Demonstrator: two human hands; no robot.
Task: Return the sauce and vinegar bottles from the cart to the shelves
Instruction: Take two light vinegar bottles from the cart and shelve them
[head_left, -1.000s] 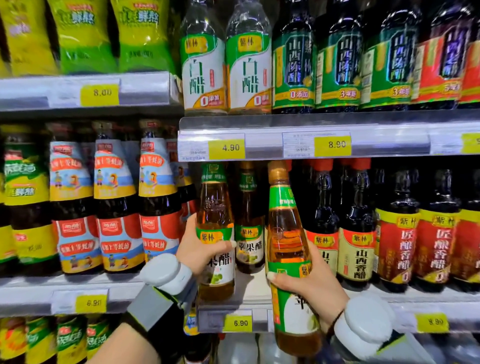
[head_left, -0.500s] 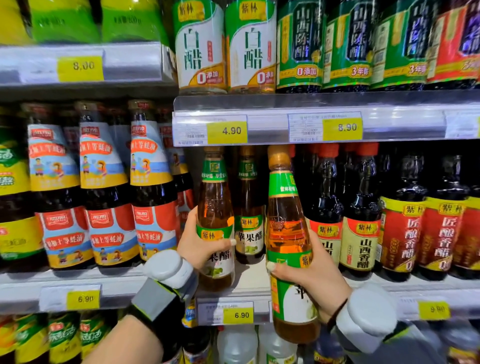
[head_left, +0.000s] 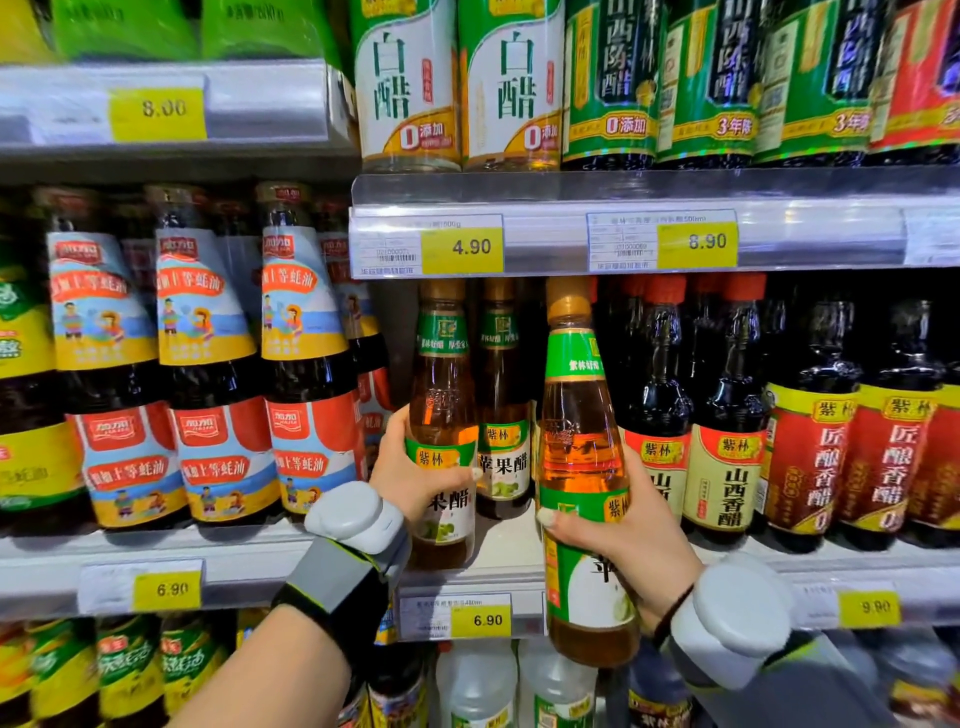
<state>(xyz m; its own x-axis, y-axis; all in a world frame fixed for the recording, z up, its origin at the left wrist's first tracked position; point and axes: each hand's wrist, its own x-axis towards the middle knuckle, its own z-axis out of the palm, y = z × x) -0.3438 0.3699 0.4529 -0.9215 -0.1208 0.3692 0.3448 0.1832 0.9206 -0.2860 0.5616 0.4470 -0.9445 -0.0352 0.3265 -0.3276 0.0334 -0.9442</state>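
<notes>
Shelves: the middle shelf (head_left: 509, 551) carries dark sauce bottles (head_left: 208, 364) on the left and dark vinegar bottles (head_left: 727, 415) on the right, with a narrow bay of amber bottles between them – likely where both held bottles belong.
Right-hand bottle: an amber vinegar bottle (head_left: 582, 457) with a green label, held upright out in front of the shelf edge, its base lower than the shelf board – so it is not yet on the shelf.
Left-hand bottle: a matching amber bottle (head_left: 441, 415) at the front left of the bay, base at or on the board; whether it bears its own weight I cannot tell.
Bottle behind: a third amber bottle (head_left: 501, 415) stands further back, just beside the left one.
Right hand: the right hand (head_left: 623, 540) is wrapped firmly around the lower label, low enough to lift the base over the edge.
Left hand: the left hand (head_left: 410, 478) is closed around its bottle's middle – probably steadying it to keep room alongside.
Price tag: a yellow tag (head_left: 485, 618) sits on the rail below the bay.
</notes>
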